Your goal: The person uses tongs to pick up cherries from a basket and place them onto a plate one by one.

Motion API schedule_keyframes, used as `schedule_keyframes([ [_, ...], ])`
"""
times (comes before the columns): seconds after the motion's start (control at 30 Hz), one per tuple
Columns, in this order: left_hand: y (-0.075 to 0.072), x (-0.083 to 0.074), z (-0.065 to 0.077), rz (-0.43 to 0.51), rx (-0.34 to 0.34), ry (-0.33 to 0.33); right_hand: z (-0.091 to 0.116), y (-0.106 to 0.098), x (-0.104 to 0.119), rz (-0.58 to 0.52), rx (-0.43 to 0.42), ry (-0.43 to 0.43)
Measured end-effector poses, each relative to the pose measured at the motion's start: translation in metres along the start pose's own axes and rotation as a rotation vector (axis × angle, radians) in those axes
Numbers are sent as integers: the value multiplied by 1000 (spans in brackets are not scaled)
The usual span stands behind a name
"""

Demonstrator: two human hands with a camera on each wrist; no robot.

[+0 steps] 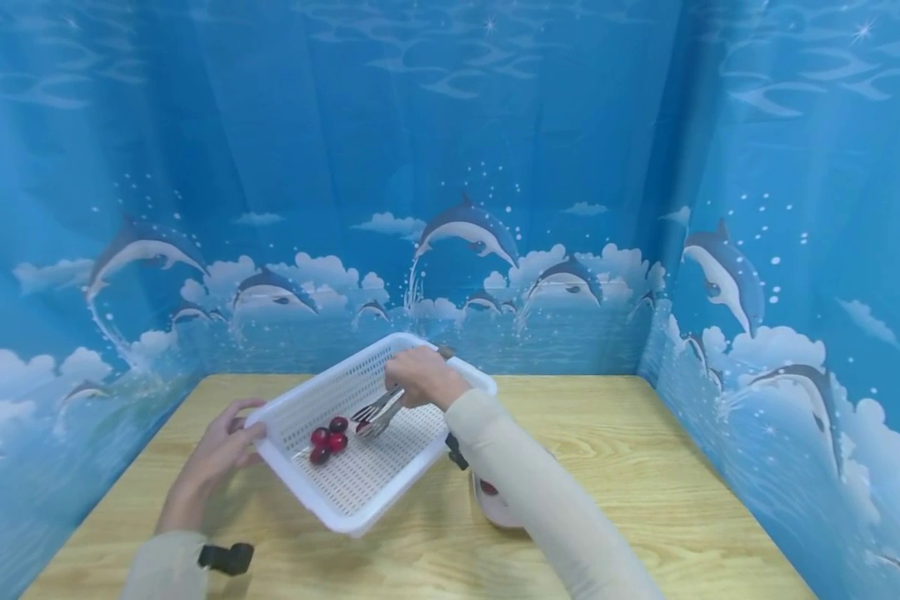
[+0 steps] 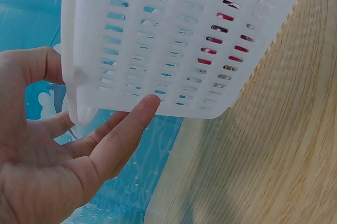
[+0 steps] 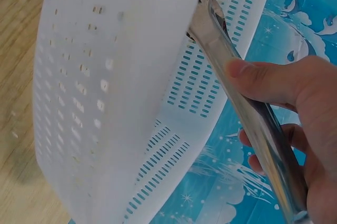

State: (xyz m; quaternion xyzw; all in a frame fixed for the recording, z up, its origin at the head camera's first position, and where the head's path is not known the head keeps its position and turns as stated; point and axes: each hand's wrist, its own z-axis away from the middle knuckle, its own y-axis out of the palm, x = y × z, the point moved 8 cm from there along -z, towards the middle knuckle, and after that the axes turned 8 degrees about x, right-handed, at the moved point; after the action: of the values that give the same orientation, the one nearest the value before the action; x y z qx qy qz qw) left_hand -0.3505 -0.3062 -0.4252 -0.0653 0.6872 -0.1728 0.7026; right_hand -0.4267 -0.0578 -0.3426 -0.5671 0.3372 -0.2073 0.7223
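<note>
A white perforated plastic basket (image 1: 352, 483) is tilted above the table. My left hand (image 1: 221, 446) holds its left end by the rim; in the left wrist view the fingers (image 2: 126, 134) reach under the basket wall. Inside, several shiny dark red cherries (image 1: 337, 442) lie in a cluster. My right hand (image 1: 423, 379) reaches over the basket and grips metal tongs (image 3: 247, 119). The tongs' forked tips are down in the basket, at one cherry (image 1: 362, 427) right of the cluster; whether they pinch it I cannot tell.
A pale shallow container (image 1: 498, 512) with dark red fruit stands under my right forearm, partly hidden by it. The wood-grain table (image 1: 615, 467) is bounded by blue dolphin-print curtains (image 1: 570, 167) at the back and both sides.
</note>
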Motion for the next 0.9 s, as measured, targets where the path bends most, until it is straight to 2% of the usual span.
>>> schedule_keyframes([
  [0.9,0,0,0,-4,-1,11,44,-24,-9,-40,-151,-118],
])
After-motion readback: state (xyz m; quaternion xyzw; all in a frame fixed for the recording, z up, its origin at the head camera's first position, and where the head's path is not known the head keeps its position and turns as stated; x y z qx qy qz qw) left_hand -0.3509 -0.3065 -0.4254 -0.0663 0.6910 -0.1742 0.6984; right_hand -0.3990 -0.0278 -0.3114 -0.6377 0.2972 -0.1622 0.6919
